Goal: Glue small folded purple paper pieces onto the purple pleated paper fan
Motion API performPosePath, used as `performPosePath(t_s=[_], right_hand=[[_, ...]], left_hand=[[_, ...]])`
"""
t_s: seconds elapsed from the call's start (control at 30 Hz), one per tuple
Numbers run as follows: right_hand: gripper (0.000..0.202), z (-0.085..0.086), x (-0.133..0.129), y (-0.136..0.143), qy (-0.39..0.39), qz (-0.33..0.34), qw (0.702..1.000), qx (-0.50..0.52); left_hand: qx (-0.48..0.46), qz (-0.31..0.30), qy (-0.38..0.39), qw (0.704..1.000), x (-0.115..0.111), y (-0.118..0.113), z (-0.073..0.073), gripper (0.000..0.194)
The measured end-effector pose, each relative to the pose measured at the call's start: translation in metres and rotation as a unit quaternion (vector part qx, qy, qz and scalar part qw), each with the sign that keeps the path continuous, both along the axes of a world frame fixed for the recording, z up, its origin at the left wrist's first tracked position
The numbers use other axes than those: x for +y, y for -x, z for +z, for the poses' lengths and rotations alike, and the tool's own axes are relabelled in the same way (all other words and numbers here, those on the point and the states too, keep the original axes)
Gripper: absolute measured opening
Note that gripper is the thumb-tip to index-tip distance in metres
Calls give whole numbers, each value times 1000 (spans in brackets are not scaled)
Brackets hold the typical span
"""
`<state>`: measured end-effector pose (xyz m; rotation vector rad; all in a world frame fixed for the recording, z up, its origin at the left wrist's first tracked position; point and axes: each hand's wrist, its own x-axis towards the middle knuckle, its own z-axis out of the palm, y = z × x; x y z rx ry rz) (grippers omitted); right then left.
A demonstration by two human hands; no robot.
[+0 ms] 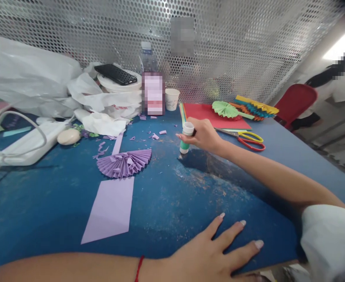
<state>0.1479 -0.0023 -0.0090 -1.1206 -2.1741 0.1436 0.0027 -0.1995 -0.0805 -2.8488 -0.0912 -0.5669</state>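
Observation:
My right hand (203, 135) is closed round a glue stick (185, 147) with a green band, held upright over the blue table (160, 196). Near the table's front edge, my left hand (216, 248) lies flat with its fingers spread, holding nothing. A pleated purple paper fan (124, 163) rests left of the glue stick, with small purple scraps on it and a paper strip behind. Just in front of the fan lies a flat sheet of light purple paper (110, 209).
Scissors (250, 141) with yellow and red handles lie beside coloured paper (195, 111) and folded fans (226, 110). At the back stand a phone (154, 94), a paper cup (172, 99) and a bottle (149, 58). White bags (28, 70) and a power strip (31, 143) are left.

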Motion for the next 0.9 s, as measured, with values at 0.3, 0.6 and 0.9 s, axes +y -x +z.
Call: performPosePath(t_s=[0.3,0.6,0.9], right_hand=[[36,-2,-10,4,-1,34,999,20],[36,-5,-7,8,-2,55,998,26],[35,-7,-3,8,-5,52,998,22]], left_hand=[[-30,10,-18,999,-1,-2,-9,43],[-15,10,-13,1000,0,-2,-8,42],[-42,1,-21,999,2,-2,-9,42]])
